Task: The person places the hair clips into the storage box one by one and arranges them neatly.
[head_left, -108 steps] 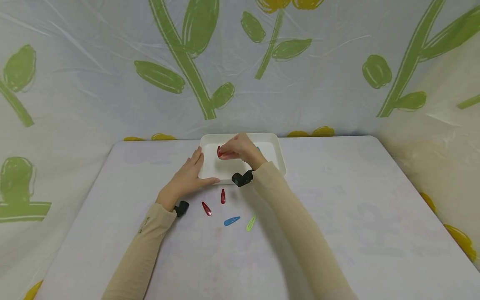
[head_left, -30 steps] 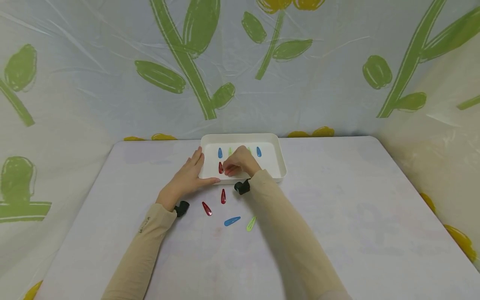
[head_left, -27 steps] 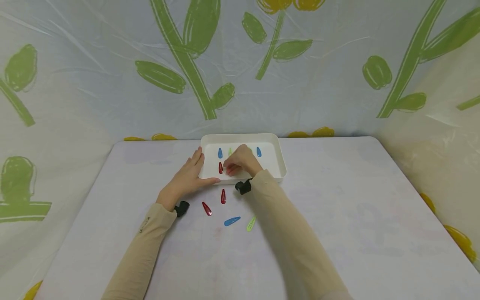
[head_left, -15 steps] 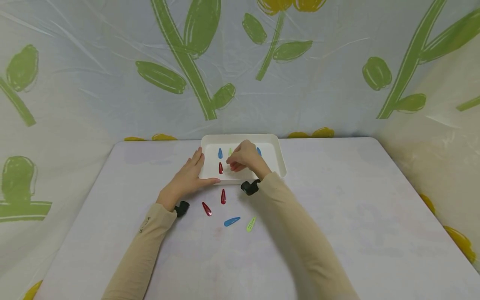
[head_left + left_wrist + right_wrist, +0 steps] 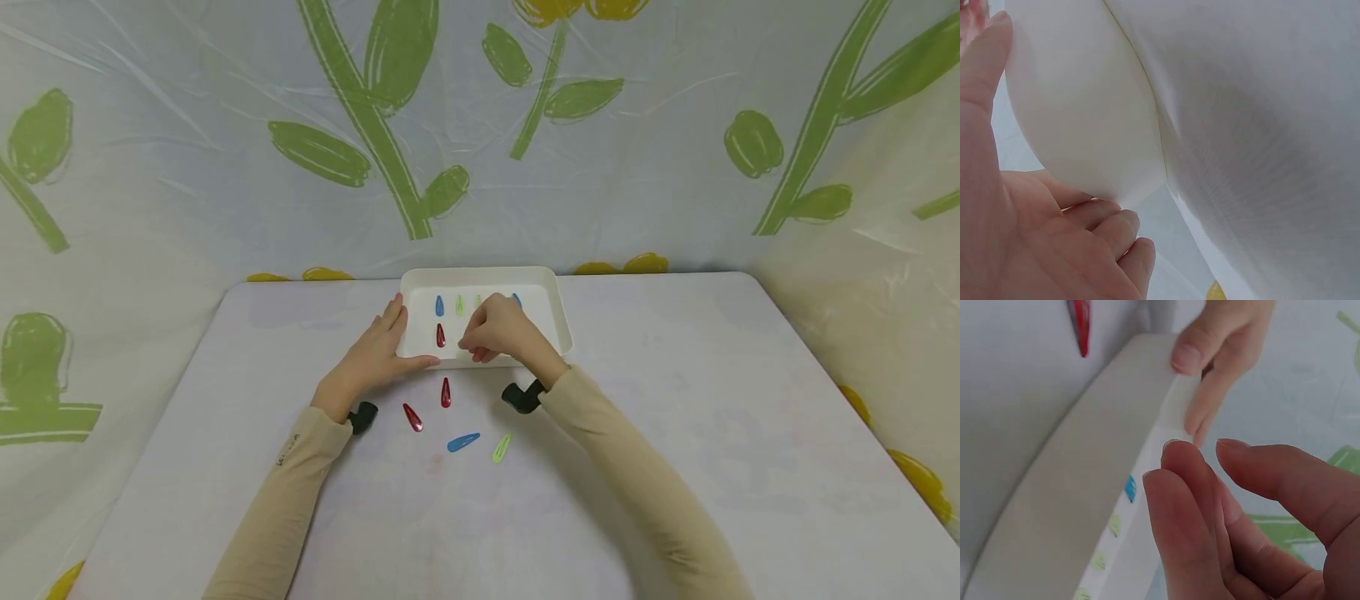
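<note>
A white tray stands at the table's back edge. My left hand rests against its front left corner, fingers along the side and thumb at the front rim. Over the tray's front part hangs my right hand, fingers loosely bent. In the right wrist view its thumb is apart from the fingertips, with nothing between. Inside the tray, a red hair clip lies in front of a blue hair clip. Along that back row are green hair clips and another blue clip, partly hidden by my right hand.
On the table before the tray lie two red hair clips, a blue one and a light green one. Behind the tray rises a leaf-patterned curtain.
My right hand held the red hair clip over the tray, laid it down in front of the blue one and let go. It then drew back toward the right. My left hand stayed put.
</note>
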